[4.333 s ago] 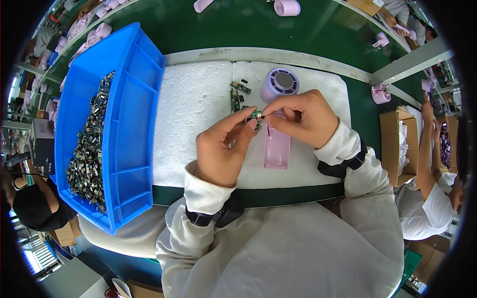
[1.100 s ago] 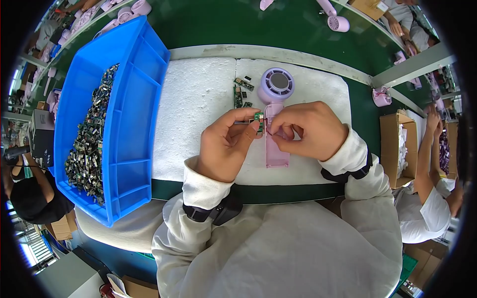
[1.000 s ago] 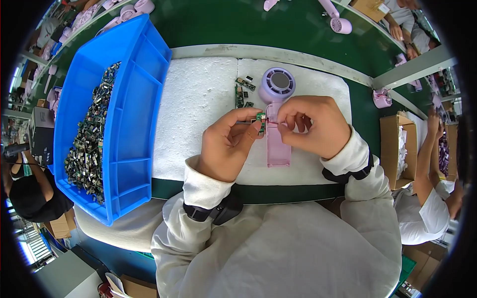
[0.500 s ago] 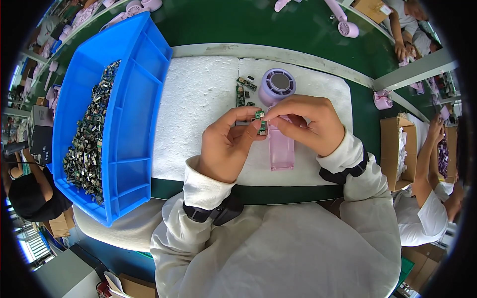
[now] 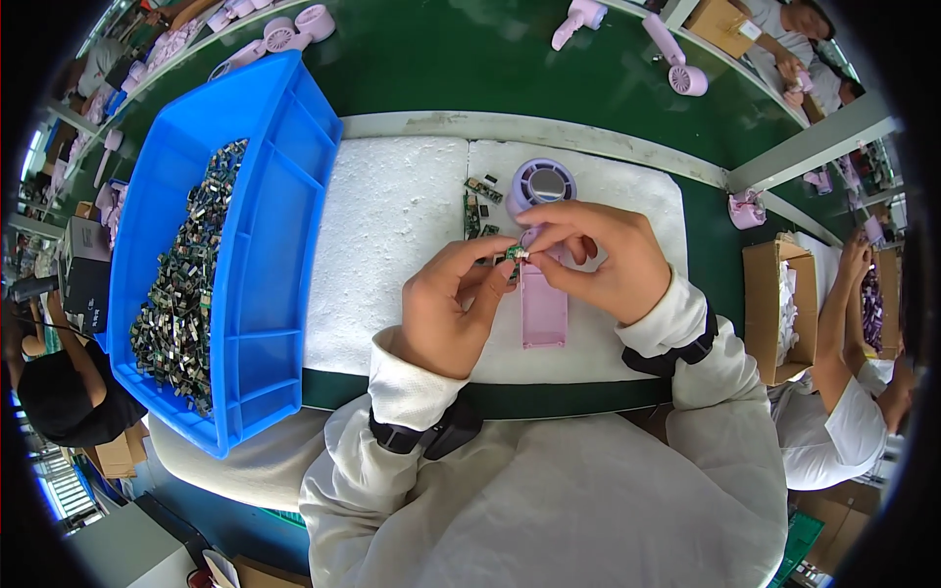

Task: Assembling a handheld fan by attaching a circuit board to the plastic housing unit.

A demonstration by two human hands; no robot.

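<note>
My left hand (image 5: 446, 309) is closed, pinching a small green circuit board (image 5: 514, 255) between thumb and fingers. At the board's right side, the thumb and forefinger of my right hand (image 5: 618, 260) close on a small white connector (image 5: 523, 255); whether it is seated in the board cannot be made out. Below the fingertips lies a pink open handle shell (image 5: 545, 312), its upper end partly hidden by my hands. Beyond them stands a lilac round fan head (image 5: 524, 196) with a grey disc in its middle. Several loose circuit boards (image 5: 471, 211) lie left of it.
White foam sheets (image 5: 387, 225) cover the bench in front of me. A tilted blue bin (image 5: 265, 284) heaped with circuit boards (image 5: 181, 304) stands at the left. Pink fans (image 5: 686, 78) lie on the green surface beyond a rail. At right are a cardboard box (image 5: 769, 323) and co-workers.
Both hands have come slightly nearer with the board, which is now tilted differently. The right fingertips have shifted to the white connector at its side. The whole view has also shifted a little.
</note>
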